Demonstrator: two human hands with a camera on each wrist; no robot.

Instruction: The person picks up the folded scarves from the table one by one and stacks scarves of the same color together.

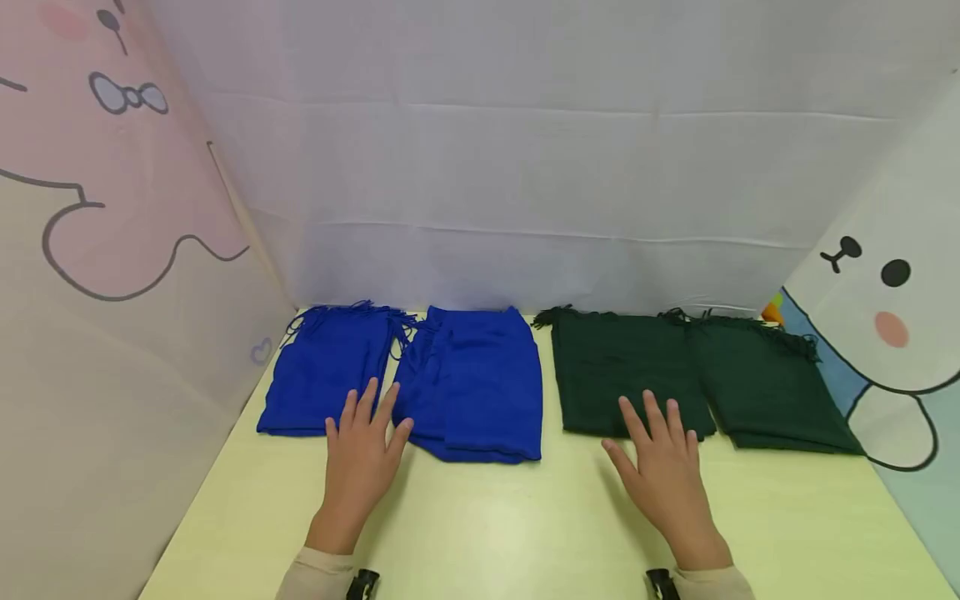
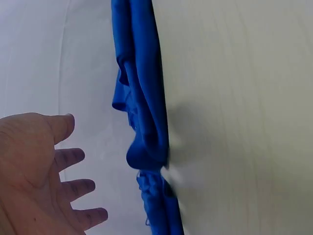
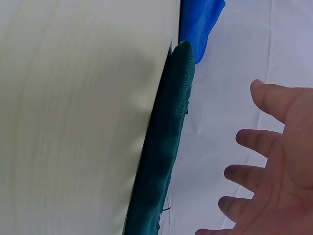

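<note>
Two folded blue fringed cloths lie side by side on the left of the table: an outer one (image 1: 322,375) and an inner one (image 1: 491,383). On the right are two folded dark green fringed cloths, a nearer-to-middle one (image 1: 622,367) and an outer one (image 1: 772,392). My left hand (image 1: 362,458), fingers spread, hovers at the front of the blue pair and holds nothing. Likewise spread and holding nothing, my right hand (image 1: 663,475) is over the front edge of the inner green cloth. In the wrist views, both palms stand apart from the cloths.
The pale yellow table (image 1: 495,533) carries all the cloths. A white fabric wall (image 1: 525,167) rises right behind them. Printed fabric panels with cartoon animals flank the left side (image 1: 112,375) and the right side (image 1: 915,333).
</note>
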